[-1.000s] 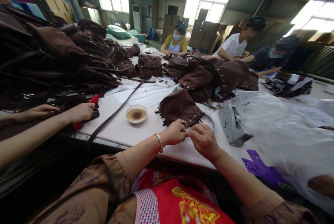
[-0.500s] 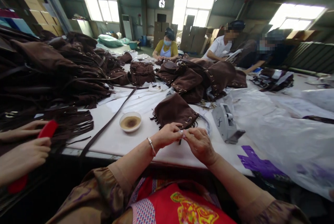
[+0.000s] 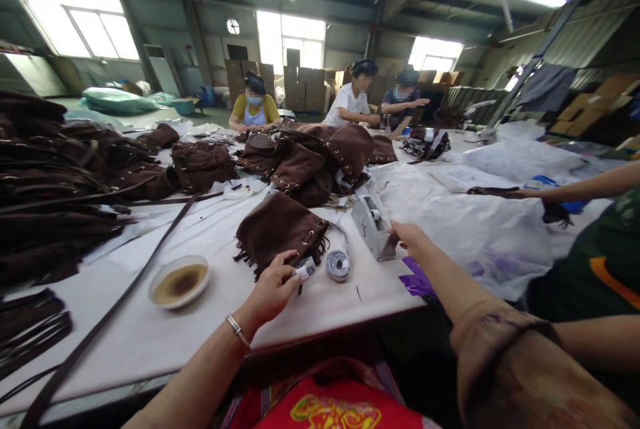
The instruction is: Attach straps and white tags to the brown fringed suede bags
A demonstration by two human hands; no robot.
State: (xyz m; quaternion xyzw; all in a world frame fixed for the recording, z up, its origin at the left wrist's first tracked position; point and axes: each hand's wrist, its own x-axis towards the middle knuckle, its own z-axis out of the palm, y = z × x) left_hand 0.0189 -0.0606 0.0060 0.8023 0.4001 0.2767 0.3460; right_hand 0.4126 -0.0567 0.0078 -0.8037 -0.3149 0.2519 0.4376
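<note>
My left hand (image 3: 273,289) pinches a small white printed label (image 3: 306,269) between thumb and fingers, at the fringed edge of a dark brown bag (image 3: 277,232). Brass eyelets run along one side of that bag, which lies on the table. Farther right, my right hand (image 3: 411,240) has its fingertips closed at the near right end of a grey tape dispenser (image 3: 366,216). Whatever sits between those fingertips is too small to see. A coiled grey roll of tape or labels (image 3: 339,265) lies between my hands, its loose end trailing back past the bag.
A white bowl of brownish paste (image 3: 179,282) stands on the left, near a long dark strap (image 3: 125,282). Piled brown bags (image 3: 310,156) fill the far middle. Clear plastic bags (image 3: 450,209) cover the right side. Another person's arm (image 3: 595,182) reaches in from the right.
My hands have come apart. My right hand has moved right to the tape dispenser, while my left stays by the brown bag with the label. The view has swung right.
</note>
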